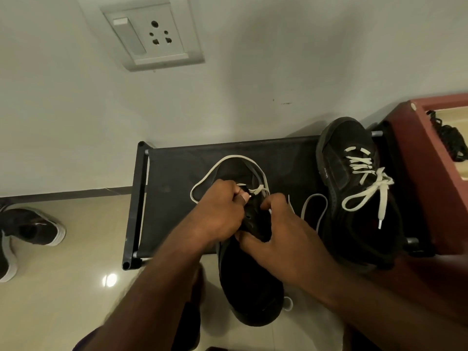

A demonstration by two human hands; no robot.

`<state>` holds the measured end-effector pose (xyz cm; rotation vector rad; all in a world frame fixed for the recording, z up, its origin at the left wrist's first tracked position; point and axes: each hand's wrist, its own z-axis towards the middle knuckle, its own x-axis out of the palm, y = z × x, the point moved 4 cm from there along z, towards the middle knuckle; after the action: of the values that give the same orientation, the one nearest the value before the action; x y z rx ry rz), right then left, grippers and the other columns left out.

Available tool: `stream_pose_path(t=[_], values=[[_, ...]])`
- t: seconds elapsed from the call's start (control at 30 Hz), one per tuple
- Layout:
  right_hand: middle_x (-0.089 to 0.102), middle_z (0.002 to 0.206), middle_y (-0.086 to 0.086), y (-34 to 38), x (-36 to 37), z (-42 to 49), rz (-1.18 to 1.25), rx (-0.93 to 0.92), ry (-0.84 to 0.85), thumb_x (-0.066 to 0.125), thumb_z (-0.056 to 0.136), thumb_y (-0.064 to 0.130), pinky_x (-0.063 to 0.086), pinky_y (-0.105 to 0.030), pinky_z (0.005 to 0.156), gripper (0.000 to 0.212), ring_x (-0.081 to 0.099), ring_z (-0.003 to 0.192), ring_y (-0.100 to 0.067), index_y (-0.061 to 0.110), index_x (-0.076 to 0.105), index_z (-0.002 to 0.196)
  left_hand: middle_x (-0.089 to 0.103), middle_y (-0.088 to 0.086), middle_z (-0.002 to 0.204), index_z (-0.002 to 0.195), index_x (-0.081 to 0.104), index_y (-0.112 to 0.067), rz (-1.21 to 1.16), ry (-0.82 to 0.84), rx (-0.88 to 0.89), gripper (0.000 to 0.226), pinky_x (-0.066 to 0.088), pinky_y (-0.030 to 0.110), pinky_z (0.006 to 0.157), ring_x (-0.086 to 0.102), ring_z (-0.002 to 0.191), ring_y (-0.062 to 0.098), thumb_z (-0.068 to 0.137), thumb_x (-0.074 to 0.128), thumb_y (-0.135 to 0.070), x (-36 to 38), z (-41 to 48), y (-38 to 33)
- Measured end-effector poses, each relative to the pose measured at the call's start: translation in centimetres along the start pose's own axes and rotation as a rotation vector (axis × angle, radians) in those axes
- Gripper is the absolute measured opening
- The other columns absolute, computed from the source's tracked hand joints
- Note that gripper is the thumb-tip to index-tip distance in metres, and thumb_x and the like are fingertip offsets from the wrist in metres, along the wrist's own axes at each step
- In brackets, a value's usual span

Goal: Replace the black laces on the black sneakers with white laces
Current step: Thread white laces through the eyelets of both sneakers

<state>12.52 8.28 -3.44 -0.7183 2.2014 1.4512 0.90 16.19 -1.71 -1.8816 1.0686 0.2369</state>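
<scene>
Lacing is only half done on the near sneaker (250,295), which lies across the front edge of a black rack (177,188) with its toe hanging toward the person, so the eyelets face up within easy reach. The left hand (217,214) has its fingers curled tight, pinching the tip of the white lace (238,156) at an eyelet, seemingly to feed it through. The rest of that lace loops loose round the heel end and off to the right, slack enough to pull. The right hand (281,231) wraps its fingers round the upper of the near sneaker, likely to hold the eyelet row steady and spread. Just beside it, on the right of the rack, the other sneaker (354,178) already wears white laces tied in a bow. Black laces (453,138) lie heaped in a red box (410,186) further right, out of the way.
</scene>
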Motion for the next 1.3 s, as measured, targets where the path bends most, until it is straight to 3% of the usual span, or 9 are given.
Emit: stream_pose_path(t=[0.13, 0.27, 0.5, 0.6, 0.7, 0.8, 0.9, 1.07, 1.3], values=[[0.049, 0.094, 0.014, 0.3, -0.5, 0.2, -0.115, -0.032, -0.025, 0.057, 0.086, 0.062, 0.037, -0.018, 0.056, 0.039, 0.055, 0.073, -0.002, 0.037, 0.032, 0.103, 0.061, 0.005, 0.080, 0.093, 0.064, -0.008, -0.065, -0.009, -0.032, 0.028, 0.046, 0.034, 0.071, 0.055, 0.073, 0.017, 0.102, 0.049, -0.029, -1.1, -0.6, 0.3], [0.056, 0.087, 0.008, -0.6, -0.8, 0.8, -0.070, 0.053, 0.040, 0.059, 0.090, 0.034, 0.046, -0.029, 0.060, 0.027, 0.059, 0.073, -0.009, 0.032, 0.034, 0.099, 0.057, 0.007, 0.082, 0.097, 0.065, 0.002, -0.279, -0.007, -0.022, 0.031, 0.044, 0.030, 0.071, 0.053, 0.082, 0.017, 0.100, 0.052, -0.027, -2.2, -1.1, 0.4], [0.054, 0.093, 0.009, -1.0, -0.7, 1.1, -0.026, 0.088, 0.033, 0.057, 0.090, 0.027, 0.041, -0.029, 0.061, 0.027, 0.058, 0.077, -0.010, 0.033, 0.035, 0.105, 0.069, 0.015, 0.118, 0.088, 0.072, -0.015, -1.163, 0.276, 0.388, 0.018, 0.046, 0.038, 0.105, 0.058, 0.125, 0.027, 0.091, 0.057, -0.025, -4.1, -3.6, -3.3], [0.051, 0.105, 0.008, -0.7, -0.5, 1.1, -0.027, 0.064, 0.028, 0.057, 0.088, 0.028, 0.049, -0.037, 0.071, 0.039, 0.059, 0.087, -0.014, 0.032, 0.035, 0.120, 0.068, 0.006, 0.081, 0.088, 0.061, -0.011, -1.253, 0.217, 0.288, 0.024, 0.052, 0.039, 0.099, 0.069, 0.086, 0.022, 0.100, 0.042, -0.019, -2.5, -2.7, -3.1], [0.051, 0.104, 0.009, -0.7, -0.5, 1.2, -0.040, 0.058, 0.033, 0.057, 0.087, 0.029, 0.052, -0.039, 0.073, 0.044, 0.059, 0.088, -0.014, 0.032, 0.035, 0.125, 0.055, -0.010, 0.059, 0.089, 0.056, -0.015, -0.617, -0.164, 0.169, 0.018, 0.050, 0.021, 0.066, 0.052, 0.054, 0.002, 0.103, 0.047, -0.021, -1.3, -0.9, -1.4], [0.055, 0.098, 0.011, -0.8, -0.4, 1.3, -0.036, 0.057, 0.041, 0.057, 0.088, 0.029, 0.051, -0.034, 0.068, 0.042, 0.060, 0.082, -0.011, 0.034, 0.035, 0.123, 0.063, -0.005, 0.072, 0.090, 0.061, -0.017, 0.095, -0.293, 0.171, 0.011, 0.051, 0.023, 0.062, 0.062, 0.067, 0.008, 0.099, 0.056, -0.023, -0.1, 0.1, -0.7], [0.058, 0.095, 0.010, -1.0, -0.3, 1.4, -0.036, 0.059, 0.051, 0.055, 0.090, 0.028, 0.046, -0.030, 0.063, 0.039, 0.059, 0.078, -0.009, 0.034, 0.035, 0.123, 0.065, 0.004, 0.089, 0.102, 0.059, -0.014, 0.284, -0.229, 0.103, 0.012, 0.057, 0.037, 0.074, 0.063, 0.078, 0.019, 0.100, 0.053, -0.024, 1.2, 0.4, -1.0], [0.059, 0.096, 0.011, -0.9, -0.4, 1.4, -0.054, 0.053, 0.044, 0.054, 0.089, 0.031, 0.044, -0.030, 0.064, 0.041, 0.060, 0.081, -0.010, 0.034, 0.034, 0.125, 0.050, 0.002, 0.081, 0.100, 0.063, -0.013, 0.675, 0.008, -0.081, 0.014, 0.043, 0.028, 0.070, 0.058, 0.085, 0.021, 0.099, 0.052, -0.022, 1.0, 1.4, -1.2], [0.054, 0.086, 0.014, -1.0, -0.4, 1.5, -0.063, 0.063, 0.037, 0.052, 0.091, 0.031, 0.038, -0.026, 0.060, 0.041, 0.051, 0.072, -0.004, 0.035, 0.033, 0.126, 0.053, 0.003, 0.093, 0.106, 0.062, -0.013, 0.617, -0.092, 0.034, 0.013, 0.043, 0.027, 0.072, 0.058, 0.088, 0.021, 0.097, 0.052, -0.015, 0.7, 1.1, -1.2]])
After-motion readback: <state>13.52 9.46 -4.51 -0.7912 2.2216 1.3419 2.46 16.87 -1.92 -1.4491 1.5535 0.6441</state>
